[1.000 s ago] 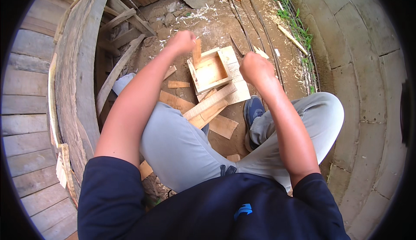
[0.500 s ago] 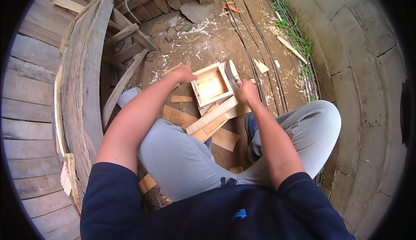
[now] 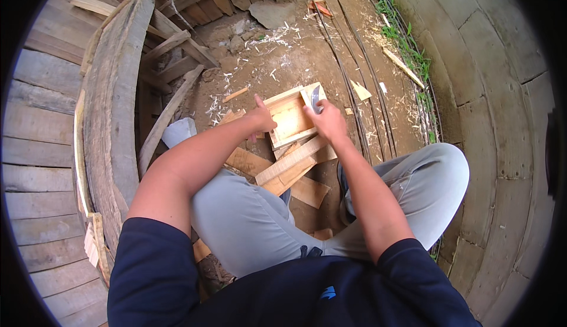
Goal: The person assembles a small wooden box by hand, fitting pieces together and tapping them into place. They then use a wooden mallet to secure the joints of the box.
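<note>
A shallow wooden box (image 3: 293, 133) of pale boards lies on wood pieces on the ground between my feet. My left hand (image 3: 260, 119) grips its left wall, with fingers reaching over the inner edge and one digit raised. My right hand (image 3: 330, 121) is closed around the handle of a knife (image 3: 315, 98) with a curved metal blade. That blade points away from me, over the box's right wall near the far corner. Most of the handle is hidden in my fist.
Flat offcuts (image 3: 287, 164) lie crossed in front of the box. Black cables (image 3: 352, 61) run along the ground to the right, beside a block wall (image 3: 472, 61). Weathered planks (image 3: 112, 114) stand at the left. Wood shavings (image 3: 277, 41) litter the dirt beyond.
My right hand has moved left, bringing the knife from beside the box to over its right wall. My left hand has shifted nearer to me along the left wall.
</note>
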A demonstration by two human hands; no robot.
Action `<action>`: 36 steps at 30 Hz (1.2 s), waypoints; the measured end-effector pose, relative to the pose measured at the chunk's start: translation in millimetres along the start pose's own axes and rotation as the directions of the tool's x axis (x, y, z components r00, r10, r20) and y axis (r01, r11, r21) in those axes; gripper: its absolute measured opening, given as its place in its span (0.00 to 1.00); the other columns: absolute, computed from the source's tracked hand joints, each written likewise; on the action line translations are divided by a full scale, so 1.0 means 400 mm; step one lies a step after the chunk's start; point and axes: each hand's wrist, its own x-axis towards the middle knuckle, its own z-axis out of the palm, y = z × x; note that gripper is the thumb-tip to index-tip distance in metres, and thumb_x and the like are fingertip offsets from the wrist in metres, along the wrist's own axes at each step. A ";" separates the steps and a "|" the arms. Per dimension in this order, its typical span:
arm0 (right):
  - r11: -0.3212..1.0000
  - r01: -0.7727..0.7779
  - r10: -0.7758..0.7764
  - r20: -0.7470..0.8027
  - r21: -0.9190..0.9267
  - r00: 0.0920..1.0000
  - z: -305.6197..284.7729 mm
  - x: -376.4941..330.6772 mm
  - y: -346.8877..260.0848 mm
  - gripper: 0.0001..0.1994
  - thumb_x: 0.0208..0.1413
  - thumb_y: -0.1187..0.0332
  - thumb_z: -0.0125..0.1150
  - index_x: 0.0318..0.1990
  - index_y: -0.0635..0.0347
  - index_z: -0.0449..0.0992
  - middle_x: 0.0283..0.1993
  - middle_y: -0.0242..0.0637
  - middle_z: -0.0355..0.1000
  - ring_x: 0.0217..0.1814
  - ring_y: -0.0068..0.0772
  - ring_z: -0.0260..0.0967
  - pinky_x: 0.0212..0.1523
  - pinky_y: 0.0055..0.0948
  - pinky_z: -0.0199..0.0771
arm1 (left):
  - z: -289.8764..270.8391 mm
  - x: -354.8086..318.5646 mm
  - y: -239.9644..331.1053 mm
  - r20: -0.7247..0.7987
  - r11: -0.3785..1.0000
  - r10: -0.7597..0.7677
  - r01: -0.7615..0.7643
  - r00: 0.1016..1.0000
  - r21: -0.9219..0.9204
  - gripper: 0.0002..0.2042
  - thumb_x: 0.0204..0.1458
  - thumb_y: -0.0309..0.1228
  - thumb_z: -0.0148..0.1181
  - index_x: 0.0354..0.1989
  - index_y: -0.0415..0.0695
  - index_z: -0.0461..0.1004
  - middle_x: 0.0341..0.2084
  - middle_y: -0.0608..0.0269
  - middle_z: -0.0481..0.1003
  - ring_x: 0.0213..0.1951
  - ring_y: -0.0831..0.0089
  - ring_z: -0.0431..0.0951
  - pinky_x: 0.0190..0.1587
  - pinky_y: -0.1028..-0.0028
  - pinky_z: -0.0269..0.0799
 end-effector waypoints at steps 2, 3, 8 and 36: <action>0.972 0.090 -0.074 0.079 -0.215 0.994 0.008 0.004 -0.004 0.19 0.57 0.56 0.68 0.46 0.62 0.80 0.44 0.52 0.81 0.48 0.52 0.80 0.50 0.47 0.79 | -0.012 0.015 -0.001 0.217 0.999 -0.040 0.035 0.975 0.024 0.43 0.62 0.51 0.50 0.72 0.27 0.44 0.41 0.38 0.81 0.29 0.53 0.86 0.32 0.58 0.84; 0.938 0.139 -0.104 0.126 -0.318 0.987 0.017 0.008 0.000 0.18 0.57 0.57 0.67 0.45 0.63 0.81 0.43 0.52 0.81 0.47 0.53 0.80 0.49 0.47 0.80 | -0.015 0.021 -0.003 0.323 0.998 -0.062 0.053 0.945 0.037 0.41 0.63 0.52 0.48 0.71 0.27 0.50 0.41 0.39 0.82 0.31 0.53 0.86 0.34 0.57 0.84; 0.940 0.268 -0.285 -0.054 -0.213 0.957 0.087 0.026 0.039 0.12 0.57 0.64 0.64 0.35 0.67 0.81 0.36 0.58 0.79 0.37 0.59 0.79 0.43 0.50 0.80 | -0.007 0.061 -0.027 0.265 0.997 0.038 -0.018 0.963 -0.078 0.28 0.61 0.47 0.43 0.59 0.34 0.70 0.40 0.44 0.83 0.33 0.56 0.87 0.36 0.56 0.83; 0.644 0.710 -0.764 -0.272 -0.285 0.585 -0.513 0.016 -0.471 0.48 0.43 0.66 0.78 0.73 0.56 0.55 0.66 0.53 0.63 0.69 0.53 0.62 0.67 0.44 0.68 | -0.291 -0.440 0.021 -0.828 0.170 0.150 -0.839 0.541 -0.517 0.36 0.46 0.27 0.58 0.71 0.45 0.63 0.50 0.54 0.76 0.53 0.70 0.75 0.60 0.70 0.67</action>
